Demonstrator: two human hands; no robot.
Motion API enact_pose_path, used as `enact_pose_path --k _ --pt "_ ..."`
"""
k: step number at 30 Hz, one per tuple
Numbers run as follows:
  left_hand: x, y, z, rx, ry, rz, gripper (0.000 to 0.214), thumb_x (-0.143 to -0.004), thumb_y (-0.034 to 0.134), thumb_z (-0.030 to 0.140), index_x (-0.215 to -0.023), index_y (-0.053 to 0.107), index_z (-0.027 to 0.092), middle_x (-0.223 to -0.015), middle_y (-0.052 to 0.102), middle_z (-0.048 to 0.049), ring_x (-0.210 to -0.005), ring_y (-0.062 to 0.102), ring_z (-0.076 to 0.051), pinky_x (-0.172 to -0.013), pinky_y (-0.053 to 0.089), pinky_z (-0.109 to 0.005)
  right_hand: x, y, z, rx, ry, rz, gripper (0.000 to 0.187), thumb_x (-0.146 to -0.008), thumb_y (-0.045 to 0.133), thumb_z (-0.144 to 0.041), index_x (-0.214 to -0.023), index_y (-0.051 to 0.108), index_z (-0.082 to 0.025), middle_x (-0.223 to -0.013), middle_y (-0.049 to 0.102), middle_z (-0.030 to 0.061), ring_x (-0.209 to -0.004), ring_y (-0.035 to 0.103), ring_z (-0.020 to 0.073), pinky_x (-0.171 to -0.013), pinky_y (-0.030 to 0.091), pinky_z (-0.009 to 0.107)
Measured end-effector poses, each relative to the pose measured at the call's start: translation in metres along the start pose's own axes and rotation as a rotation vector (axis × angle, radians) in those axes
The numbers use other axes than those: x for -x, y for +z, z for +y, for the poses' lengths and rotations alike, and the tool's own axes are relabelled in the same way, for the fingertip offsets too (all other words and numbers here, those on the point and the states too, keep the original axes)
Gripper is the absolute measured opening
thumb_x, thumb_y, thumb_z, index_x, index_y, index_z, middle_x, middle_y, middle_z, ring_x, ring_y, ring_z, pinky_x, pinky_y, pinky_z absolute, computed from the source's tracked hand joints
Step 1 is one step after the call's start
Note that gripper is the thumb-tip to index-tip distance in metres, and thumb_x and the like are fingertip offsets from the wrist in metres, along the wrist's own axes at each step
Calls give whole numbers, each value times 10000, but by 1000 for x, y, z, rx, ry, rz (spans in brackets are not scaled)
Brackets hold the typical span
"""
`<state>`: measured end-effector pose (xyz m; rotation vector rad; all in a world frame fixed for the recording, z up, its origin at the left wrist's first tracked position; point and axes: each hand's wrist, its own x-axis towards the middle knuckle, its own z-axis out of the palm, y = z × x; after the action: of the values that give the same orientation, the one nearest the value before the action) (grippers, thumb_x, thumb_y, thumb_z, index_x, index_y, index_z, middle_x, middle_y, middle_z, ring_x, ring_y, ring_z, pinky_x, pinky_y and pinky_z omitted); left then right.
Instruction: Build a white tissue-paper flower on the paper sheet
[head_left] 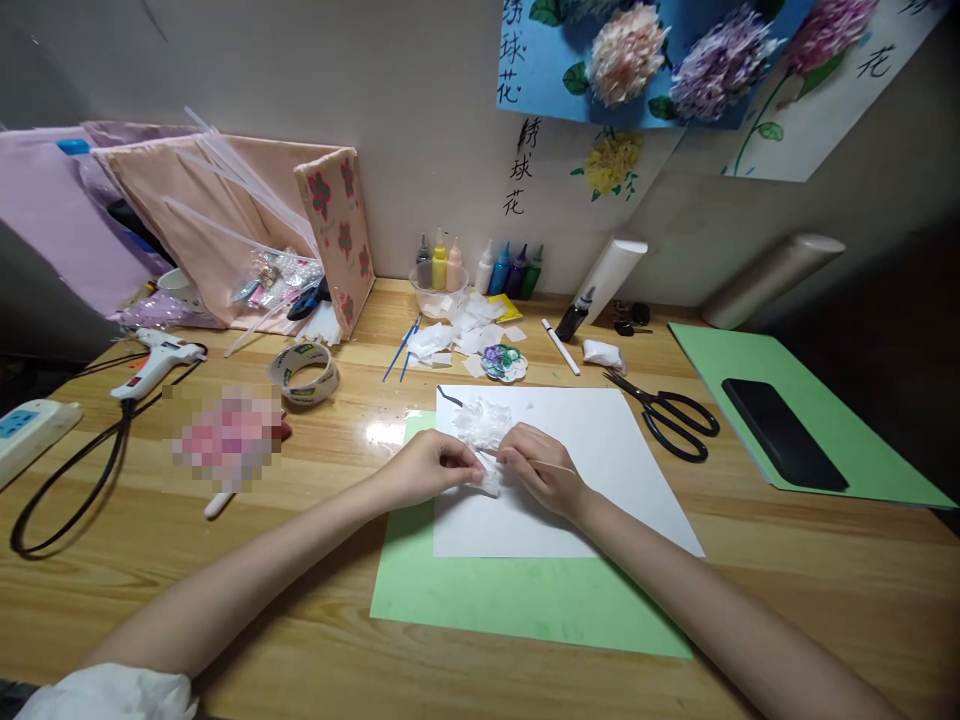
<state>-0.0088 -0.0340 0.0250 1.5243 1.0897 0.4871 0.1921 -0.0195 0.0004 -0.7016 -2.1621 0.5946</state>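
My left hand (427, 465) pinches a small piece of white tissue paper (489, 480) just above the white sheet (615, 460). Between the fingers of my right hand (546, 478) is a thin wooden stick (551, 466), its tip close to that piece. Right behind both hands, a fluffy clump of white tissue petals (480, 420) sits on the sheet, near a short dark line (448, 397) at its upper left corner. A green sheet (525, 605) lies under the white one. My fingers partly hide the tissue piece and the stick's tip.
Loose tissue squares (465, 330) lie behind the sheet, near paint bottles (501, 272). Black scissors (671, 410) and a phone (784, 430) are at right. To the left are a tape roll (304, 374), a glue gun (154, 365) with its cable, and a fabric-covered box (334, 240).
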Motion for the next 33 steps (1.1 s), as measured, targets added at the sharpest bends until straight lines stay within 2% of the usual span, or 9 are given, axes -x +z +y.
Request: enact_pose_path --k 4,7,11,16,20,24,33 --pt "3 5 -1 -222 107 149 198 -794 561 287 -817 720 171 -786 702 -32 -692 582 -133 -629 407 -226 1 0 1 -3 61 35 248 -942 368 -263 -757 518 -192 -678 549 29 -654 488 144 -621 389 284" --pt "4 7 -2 -364 180 289 172 -807 562 259 -830 714 182 -808 682 -38 -728 571 -136 -655 406 -235 1 0 2 -10 94 62 256 -942 372 -276 -748 515 -191 -676 544 25 -653 485 140 -620 385 281" --pt "2 10 -7 -492 242 394 146 -811 577 259 -812 699 179 -773 650 -37 -722 554 -135 -654 402 -240 1 0 3 -9 104 70 253 -941 377 -281 -748 512 -187 -676 540 24 -653 481 137 -623 383 279" --pt "-1 14 -11 -600 308 455 144 -832 552 251 -813 674 176 -755 621 -31 -708 539 -130 -641 394 -241 1 0 2 1 88 80 244 -937 376 -259 -749 513 -188 -676 542 27 -654 484 141 -622 386 282" --pt "-2 14 -11 -643 353 492 143 -852 521 240 -829 644 170 -771 608 -31 -723 535 -133 -651 397 -247 3 -2 0 -32 -36 122 274 -936 329 -211 -728 505 -189 -647 533 30 -634 481 143 -611 394 287" --pt "-4 13 -11 -665 364 510 133 -858 510 228 -820 621 166 -778 602 -30 -724 531 -134 -656 401 -253 2 -2 -3 15 -138 32 244 -922 341 -176 -740 503 -186 -639 534 37 -623 482 148 -594 395 290" --pt "-6 12 -11 -633 349 513 129 -865 495 261 -827 584 174 -768 590 -23 -711 520 -139 -654 385 -260 -1 3 -2 164 -150 -44 171 -919 385 -179 -796 503 -182 -672 546 45 -658 458 157 -624 401 289"
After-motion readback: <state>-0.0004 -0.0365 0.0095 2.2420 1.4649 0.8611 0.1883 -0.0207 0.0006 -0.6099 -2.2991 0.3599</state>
